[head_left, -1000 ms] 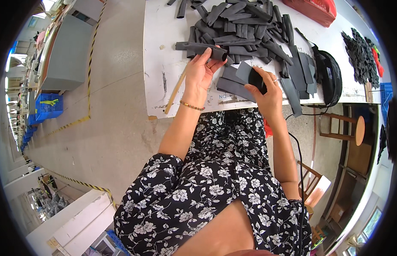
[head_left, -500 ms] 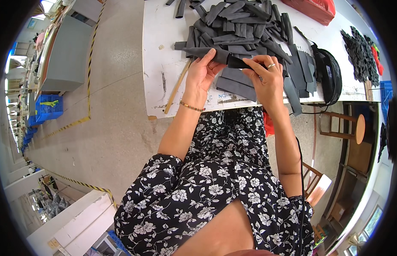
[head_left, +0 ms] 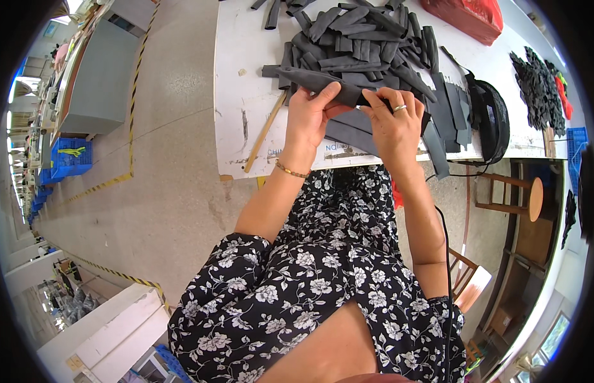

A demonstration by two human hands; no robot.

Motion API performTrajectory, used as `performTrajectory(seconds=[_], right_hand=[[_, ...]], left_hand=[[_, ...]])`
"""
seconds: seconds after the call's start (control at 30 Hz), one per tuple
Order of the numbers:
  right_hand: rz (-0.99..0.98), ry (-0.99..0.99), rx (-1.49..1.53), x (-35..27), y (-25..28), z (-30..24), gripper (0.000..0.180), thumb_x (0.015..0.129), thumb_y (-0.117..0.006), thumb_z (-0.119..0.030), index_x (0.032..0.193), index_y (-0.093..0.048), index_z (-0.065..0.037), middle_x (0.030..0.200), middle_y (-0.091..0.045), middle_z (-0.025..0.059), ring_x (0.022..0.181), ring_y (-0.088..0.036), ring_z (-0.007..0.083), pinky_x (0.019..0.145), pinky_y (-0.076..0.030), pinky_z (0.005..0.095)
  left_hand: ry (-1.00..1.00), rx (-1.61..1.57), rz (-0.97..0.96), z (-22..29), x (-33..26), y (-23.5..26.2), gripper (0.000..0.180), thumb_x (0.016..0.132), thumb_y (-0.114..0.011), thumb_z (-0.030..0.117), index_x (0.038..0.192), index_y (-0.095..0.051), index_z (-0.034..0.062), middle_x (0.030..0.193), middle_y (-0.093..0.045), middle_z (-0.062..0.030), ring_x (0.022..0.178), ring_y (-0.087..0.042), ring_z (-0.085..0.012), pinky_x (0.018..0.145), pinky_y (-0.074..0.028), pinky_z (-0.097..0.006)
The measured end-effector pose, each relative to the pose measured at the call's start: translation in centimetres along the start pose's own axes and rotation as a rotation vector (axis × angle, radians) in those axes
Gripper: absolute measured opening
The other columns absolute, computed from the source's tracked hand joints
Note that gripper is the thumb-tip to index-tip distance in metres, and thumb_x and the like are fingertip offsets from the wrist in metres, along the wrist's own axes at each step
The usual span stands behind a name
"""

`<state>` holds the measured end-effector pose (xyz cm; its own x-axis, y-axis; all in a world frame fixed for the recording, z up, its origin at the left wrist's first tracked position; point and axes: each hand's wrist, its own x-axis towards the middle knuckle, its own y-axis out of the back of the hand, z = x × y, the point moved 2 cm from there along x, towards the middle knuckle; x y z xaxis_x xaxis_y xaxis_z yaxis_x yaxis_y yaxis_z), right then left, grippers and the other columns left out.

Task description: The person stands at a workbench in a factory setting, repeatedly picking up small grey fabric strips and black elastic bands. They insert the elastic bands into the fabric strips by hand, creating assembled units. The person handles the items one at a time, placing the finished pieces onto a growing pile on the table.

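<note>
the left grip pinches a dark grey fabric tube, thumb laid on top and the fingers curled under it. the right grip is pressed together on a black piece at the tube's right-hand end, its thumb and fingertips near those of the left; how far that piece reaches into the tube cannot be seen. the tube is held above the near part of the white worktop, slanting down from upper left toward the right hand. a beaded bracelet circles the left wrist and a ring sits on a right finger.

just below the hands, flat grey pieces lie on the worktop, partly covered from view. beyond the held tube, a big loose pile of similar grey tubes spreads toward the far side. a thin wooden stick lies left of the left hand, reaching toward the near edge. to the right are more flat grey strips, one jutting over the near edge, then a rounded black bag. a red bag lies farther back, and a second dark heap well apart at the far right.

on the floor, a wooden chair stands at the right; yellow-and-black tape runs along the left, near a blue crate.
</note>
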<state>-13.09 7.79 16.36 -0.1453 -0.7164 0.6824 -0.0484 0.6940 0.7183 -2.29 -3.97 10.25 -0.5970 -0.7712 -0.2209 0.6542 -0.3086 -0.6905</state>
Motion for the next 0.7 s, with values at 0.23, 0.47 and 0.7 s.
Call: performTrajectory(seconds=[0.23, 0.47, 0.7], right_hand=[[-0.034, -0.126, 0.211, -1.0, -1.0, -2.3, 0.06, 0.073, -0.077, -0.013, 0.129, -0.056, -0.008, 0.112, -0.055, 0.0099, 0.1, -0.052, 0.031, 0.087, -0.04, 0.0437], [-0.067, -0.13, 0.394, -3.2, -0.6, -2.2, 0.046, 0.072, -0.074, 0.002, 0.113, -0.053, -0.001, 0.109, -0.057, 0.018, 0.095, -0.056, 0.0387, 0.082, -0.047, 0.0459], [-0.213, -0.111, 0.425, -2.2, 0.2, -1.8, 0.044, 0.074, -0.075, 0.001, 0.11, -0.05, -0.002, 0.109, -0.059, 0.0193, 0.097, -0.058, 0.0394, 0.081, -0.048, 0.0437]], left_hand=[[-0.171, -0.022, -0.185, 1.0, -1.8, -2.4, 0.029, 0.094, -0.06, 0.012, 0.12, -0.052, 0.001, 0.103, -0.068, -0.0134, 0.107, -0.064, -0.0269, 0.092, -0.054, -0.041], [-0.169, -0.079, -0.351, -0.5, -1.7, -2.2, 0.025, 0.1, -0.054, 0.025, 0.106, -0.063, 0.0033, 0.104, -0.07, -0.0172, 0.119, -0.058, -0.0317, 0.099, -0.047, -0.041], [-0.137, -0.158, -0.194, 0.3, -1.6, -1.2, 0.026, 0.1, -0.054, 0.026, 0.107, -0.061, 0.0013, 0.107, -0.069, -0.0177, 0.117, -0.059, -0.0316, 0.099, -0.049, -0.044]])
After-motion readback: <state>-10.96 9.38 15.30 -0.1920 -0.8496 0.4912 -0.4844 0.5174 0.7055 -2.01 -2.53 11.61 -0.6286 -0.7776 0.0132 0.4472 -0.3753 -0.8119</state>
